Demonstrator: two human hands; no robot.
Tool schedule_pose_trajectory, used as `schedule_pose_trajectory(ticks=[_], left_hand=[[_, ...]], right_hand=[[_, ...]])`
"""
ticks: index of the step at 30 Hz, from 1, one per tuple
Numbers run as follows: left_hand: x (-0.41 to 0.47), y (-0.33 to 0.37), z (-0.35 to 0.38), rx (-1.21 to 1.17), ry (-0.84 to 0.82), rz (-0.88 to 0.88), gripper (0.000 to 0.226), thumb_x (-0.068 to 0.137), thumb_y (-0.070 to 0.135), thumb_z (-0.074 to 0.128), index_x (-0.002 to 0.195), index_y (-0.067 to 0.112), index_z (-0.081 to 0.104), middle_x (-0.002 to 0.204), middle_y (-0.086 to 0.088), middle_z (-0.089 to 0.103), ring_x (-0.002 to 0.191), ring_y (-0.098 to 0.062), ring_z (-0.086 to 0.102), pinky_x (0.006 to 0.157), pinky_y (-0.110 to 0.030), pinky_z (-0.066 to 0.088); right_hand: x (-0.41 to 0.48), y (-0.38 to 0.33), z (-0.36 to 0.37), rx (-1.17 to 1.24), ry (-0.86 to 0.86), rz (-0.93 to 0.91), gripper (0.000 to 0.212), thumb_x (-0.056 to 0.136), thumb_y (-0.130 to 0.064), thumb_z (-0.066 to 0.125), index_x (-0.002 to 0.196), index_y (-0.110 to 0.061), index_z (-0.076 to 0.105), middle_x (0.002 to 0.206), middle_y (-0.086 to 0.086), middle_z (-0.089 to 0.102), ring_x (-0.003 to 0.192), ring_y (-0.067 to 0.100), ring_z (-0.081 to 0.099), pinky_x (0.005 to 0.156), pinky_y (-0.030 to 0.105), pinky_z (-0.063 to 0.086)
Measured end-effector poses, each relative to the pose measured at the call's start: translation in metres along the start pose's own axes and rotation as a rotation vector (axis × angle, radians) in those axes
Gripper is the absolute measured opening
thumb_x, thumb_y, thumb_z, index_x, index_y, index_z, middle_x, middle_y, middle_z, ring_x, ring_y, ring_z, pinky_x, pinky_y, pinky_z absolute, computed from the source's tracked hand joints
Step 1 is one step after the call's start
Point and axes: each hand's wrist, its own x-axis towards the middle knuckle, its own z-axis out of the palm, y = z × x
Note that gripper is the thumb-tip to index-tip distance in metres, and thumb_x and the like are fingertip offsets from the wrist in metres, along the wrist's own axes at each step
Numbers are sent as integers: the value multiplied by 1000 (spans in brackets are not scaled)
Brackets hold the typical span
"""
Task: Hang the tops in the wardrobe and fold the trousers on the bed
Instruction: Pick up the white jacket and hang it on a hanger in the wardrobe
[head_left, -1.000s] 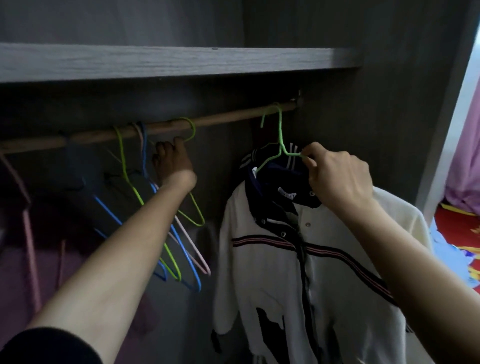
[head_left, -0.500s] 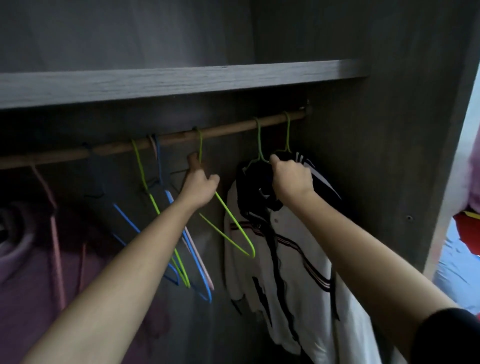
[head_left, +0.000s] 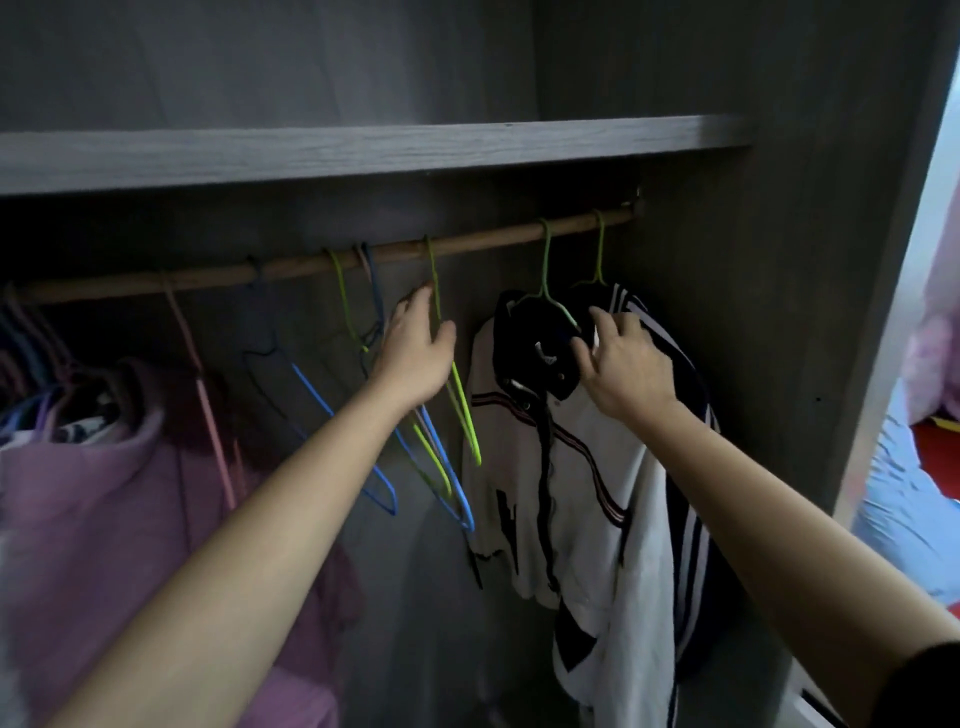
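Wooden rail (head_left: 467, 245) crossed the upper centre of the frame beneath a shelf (head_left: 363, 150). White jacket (head_left: 587, 467) hung from it on a green hanger (head_left: 545, 270) at centre right. Right hand (head_left: 626, 366) lay open, fingers spread on the jacket's dark collar, gripping nothing. Left hand (head_left: 415, 353), fingers straight, touched an empty hanger (head_left: 465, 410) at centre. Pink top (head_left: 104, 493) hung at lower left.

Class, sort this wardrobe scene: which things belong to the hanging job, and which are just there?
Job: white jacket, its green hanger, rail, left hand, right hand.
Just there: pink hoodie, pink hanger, blue hanger, shelf.
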Motion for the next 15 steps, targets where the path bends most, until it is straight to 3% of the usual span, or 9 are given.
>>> schedule_pose_trajectory(ticks=[4, 8, 11, 15], left_hand=[[-61, 2, -3, 107, 169, 233, 53, 100, 30, 47, 147, 6, 41, 155, -19, 34, 146, -33, 24, 120, -40, 18], [-137, -1, 14, 151, 306, 362, 53, 100, 37, 45, 145, 10, 44, 156, -17, 33, 147, -33, 23, 117, -51, 22], [-200, -1, 42, 103, 195, 427, 57, 100, 39, 42, 149, 10, 38, 159, -17, 26, 150, -32, 17, 118, -55, 18], [-285, 5, 79, 80, -82, 405, 65, 99, 41, 41, 153, 8, 29, 161, -18, 18, 151, -32, 11, 117, -59, 16]], right_hand=[[-57, 3, -9, -27, 180, -11, 61, 103, -50, 38, 152, -15, 34, 154, 19, 35, 134, 37, 43, 96, 49, 49], [-157, 26, 1, -100, 183, 56, 64, 102, -52, 39, 155, -19, 28, 163, 18, 13, 147, 37, 23, 117, 50, 27], [-248, 52, 4, -180, 100, 128, 68, 100, -54, 41, 157, -19, 26, 165, 17, 2, 152, 34, 8, 122, 51, 17], [-354, 81, -25, -259, -18, 279, 74, 95, -56, 37, 155, -14, 31, 164, 21, 7, 152, 37, 9, 121, 53, 18]])
